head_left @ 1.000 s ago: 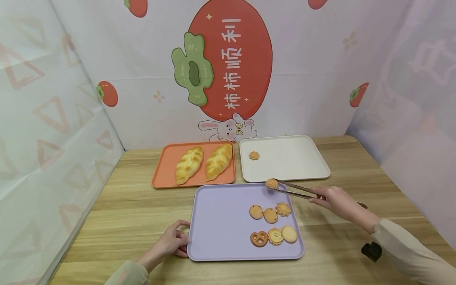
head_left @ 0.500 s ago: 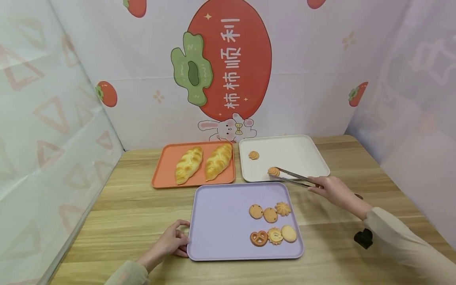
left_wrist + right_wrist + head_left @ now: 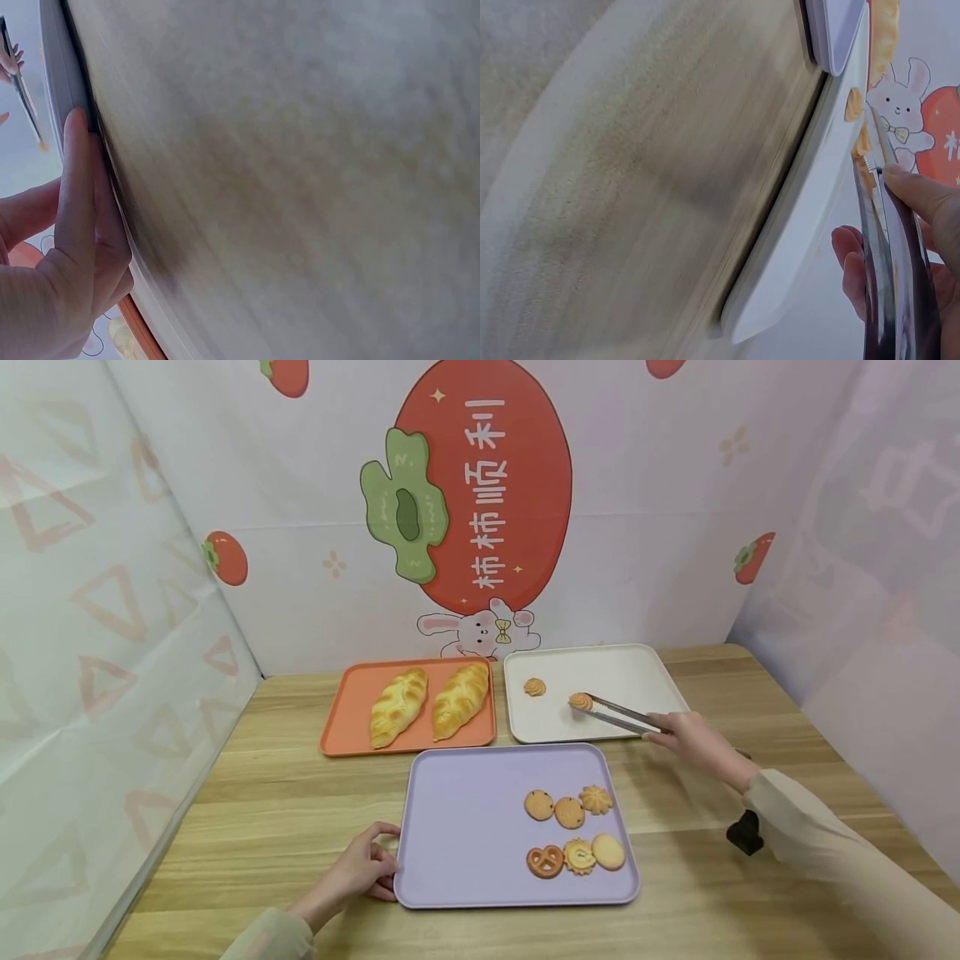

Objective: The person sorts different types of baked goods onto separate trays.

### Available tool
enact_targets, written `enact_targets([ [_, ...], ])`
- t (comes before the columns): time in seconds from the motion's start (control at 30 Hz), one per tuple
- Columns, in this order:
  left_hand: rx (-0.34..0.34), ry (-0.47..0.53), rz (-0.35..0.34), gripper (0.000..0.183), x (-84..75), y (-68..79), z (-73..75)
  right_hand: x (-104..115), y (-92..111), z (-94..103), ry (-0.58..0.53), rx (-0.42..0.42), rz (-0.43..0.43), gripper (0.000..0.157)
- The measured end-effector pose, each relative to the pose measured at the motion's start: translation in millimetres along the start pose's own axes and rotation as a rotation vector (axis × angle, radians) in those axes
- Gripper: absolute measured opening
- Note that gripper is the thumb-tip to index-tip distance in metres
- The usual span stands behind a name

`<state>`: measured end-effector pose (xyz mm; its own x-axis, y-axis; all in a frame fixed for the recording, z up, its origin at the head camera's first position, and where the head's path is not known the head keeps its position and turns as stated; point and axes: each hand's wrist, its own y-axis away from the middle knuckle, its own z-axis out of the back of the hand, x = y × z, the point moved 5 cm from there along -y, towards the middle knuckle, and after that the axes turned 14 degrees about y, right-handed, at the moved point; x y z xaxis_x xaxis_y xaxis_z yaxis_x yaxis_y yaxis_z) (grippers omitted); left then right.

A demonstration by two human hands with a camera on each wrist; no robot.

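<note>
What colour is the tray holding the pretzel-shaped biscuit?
Pale lavender; the tray shows best in the head view.

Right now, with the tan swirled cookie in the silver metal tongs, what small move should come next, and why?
I'd probably ease the tan swirled cookie down onto the white rectangular tray: the silver metal tongs in the right hand grip it over a bare patch, with a similar swirled cookie lying to its left. Whether it touches the tray is hard to tell.

Wht chars 柿柿顺利 (image 3: 487,493) on red persimmon pic (image 3: 536,477), bk wall (image 3: 637,560)
</note>
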<state>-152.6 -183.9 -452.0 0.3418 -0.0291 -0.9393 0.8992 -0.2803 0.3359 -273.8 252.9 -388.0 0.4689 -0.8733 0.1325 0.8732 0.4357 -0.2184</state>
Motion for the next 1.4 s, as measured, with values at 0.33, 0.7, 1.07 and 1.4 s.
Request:
enact_targets([
  [0.33, -0.001, 0.001, 0.007, 0.048, 0.9, -1.0, 0.3, -9.8, -14.2, -5.0, -0.026, 0.022, -0.022, 0.015],
  [0.7, -0.008, 0.000, 0.008, 0.047, 0.5, -0.7, 0.1, -13.9, -31.1, -8.8, 0.015, 0.003, -0.036, 0.026],
  [1.07, -0.007, 0.001, 0.008, 0.048, 0.8, -0.5, 0.2, -13.0, -41.8, -11.4, 0.067, -0.026, -0.024, 0.026],
  [1.4, -0.009, 0.000, 0.008, 0.047, 0.3, -0.3, 0.2, -12.9, -47.0, -12.3, 0.094, -0.018, -0.041, 0.028],
])
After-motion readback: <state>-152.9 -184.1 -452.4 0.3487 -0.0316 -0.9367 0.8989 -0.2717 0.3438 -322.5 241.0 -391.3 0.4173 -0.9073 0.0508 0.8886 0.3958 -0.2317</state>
